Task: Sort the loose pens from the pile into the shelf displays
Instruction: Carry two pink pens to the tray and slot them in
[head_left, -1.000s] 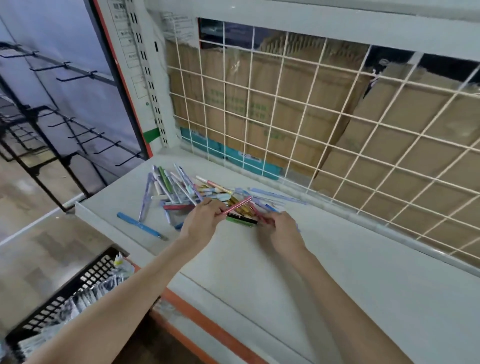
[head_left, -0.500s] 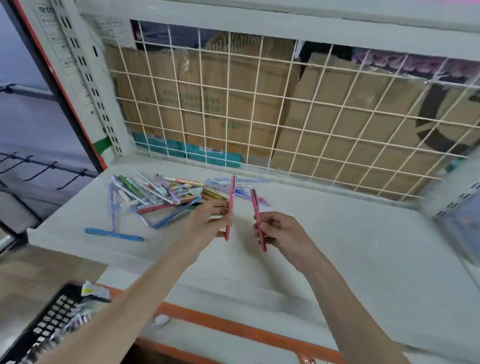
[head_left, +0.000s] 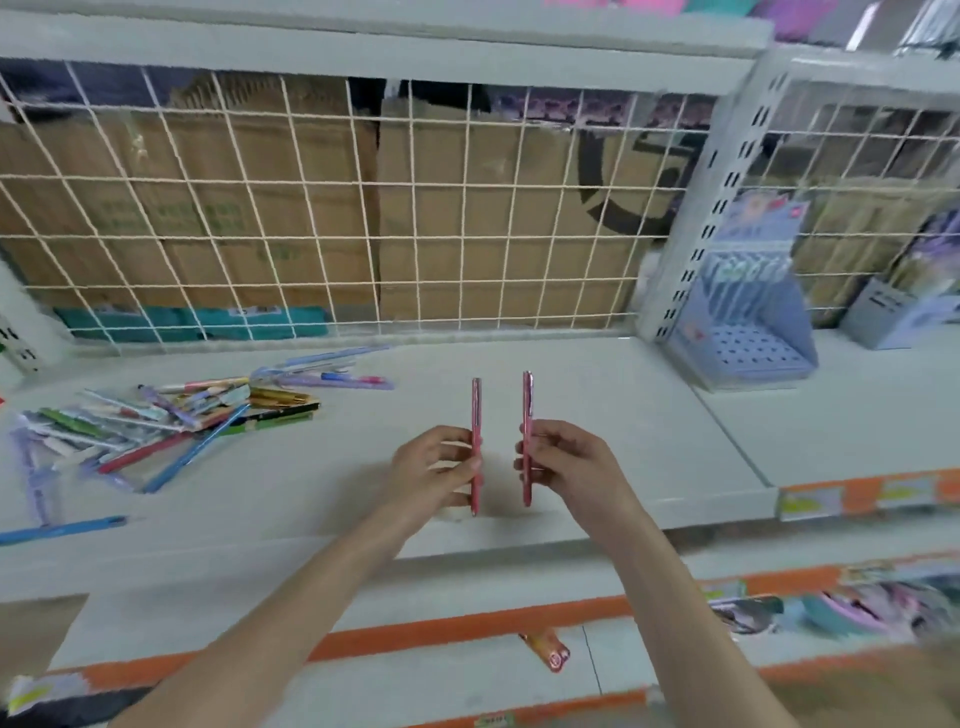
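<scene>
Head view: two pink pens held upright, side by side, apart, one pinched by left hand (head_left: 434, 465), one by right hand (head_left: 563, 460). Pen pile (head_left: 171, 421) at 9 o'clock on shelf (head_left: 597, 415); blue display (head_left: 743, 322) at 2 o'clock.

The whole view is smeared by motion. In the pen pile (head_left: 171, 421) single pens blur into one another, and a blue pen (head_left: 62, 529) runs off the left edge. The display box (head_left: 748, 312) print is unreadable. Lower-shelf goods (head_left: 857, 608) at right are too blurred to name
</scene>
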